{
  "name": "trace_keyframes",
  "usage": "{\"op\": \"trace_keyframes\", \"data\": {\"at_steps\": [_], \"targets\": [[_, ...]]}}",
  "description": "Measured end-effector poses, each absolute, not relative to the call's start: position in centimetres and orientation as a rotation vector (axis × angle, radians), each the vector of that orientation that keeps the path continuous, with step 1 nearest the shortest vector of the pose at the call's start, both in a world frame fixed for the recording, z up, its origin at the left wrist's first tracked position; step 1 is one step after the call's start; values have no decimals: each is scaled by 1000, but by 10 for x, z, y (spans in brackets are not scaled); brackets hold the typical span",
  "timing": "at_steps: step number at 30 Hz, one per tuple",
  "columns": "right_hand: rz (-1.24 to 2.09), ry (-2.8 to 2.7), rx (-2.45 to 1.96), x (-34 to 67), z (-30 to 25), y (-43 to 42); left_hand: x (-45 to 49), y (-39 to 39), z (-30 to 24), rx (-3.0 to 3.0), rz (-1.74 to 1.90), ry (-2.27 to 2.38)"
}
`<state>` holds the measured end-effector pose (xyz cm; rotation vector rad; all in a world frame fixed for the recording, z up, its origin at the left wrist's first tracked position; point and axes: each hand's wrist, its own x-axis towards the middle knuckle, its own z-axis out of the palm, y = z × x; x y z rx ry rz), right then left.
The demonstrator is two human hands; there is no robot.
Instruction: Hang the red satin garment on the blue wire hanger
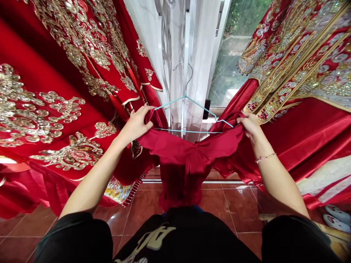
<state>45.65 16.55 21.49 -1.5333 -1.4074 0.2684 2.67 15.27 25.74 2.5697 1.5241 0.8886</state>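
Note:
My hands hold up a dark red satin garment [181, 157] by its two shoulder edges, with the rest hanging down toward the floor. My left hand [135, 124] pinches the cloth at the left shoulder, and my right hand [251, 125] grips the opposite side. A light blue wire hanger [186, 104] spans the gap between my hands, its ends reaching the cloth near each hand. Its silvery hook [184, 69] rises above. A thin bracelet [265, 157] circles my right wrist.
Red garments with gold sequin embroidery [55, 109] hang on both sides. Behind the hanger are a sheer white curtain [200, 47] and a window [233, 54]. Below lie glossy reddish floor tiles [236, 208] and white slippers [337, 219].

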Motion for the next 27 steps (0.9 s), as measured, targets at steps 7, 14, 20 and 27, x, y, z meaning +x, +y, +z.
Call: {"op": "trace_keyframes", "data": {"at_steps": [7,14,20,27], "targets": [[634,-995,-1420,449,163,129,47,156,236,2271,892,1246],[864,-611,-1235,428,123,70,54,159,224,2203,961,1152],[867,-565,-1160,407,109,41,76,131,234,2570,729,1795],[904,-539,-1131,403,101,28,88,118,254,2584,219,1853]]}}
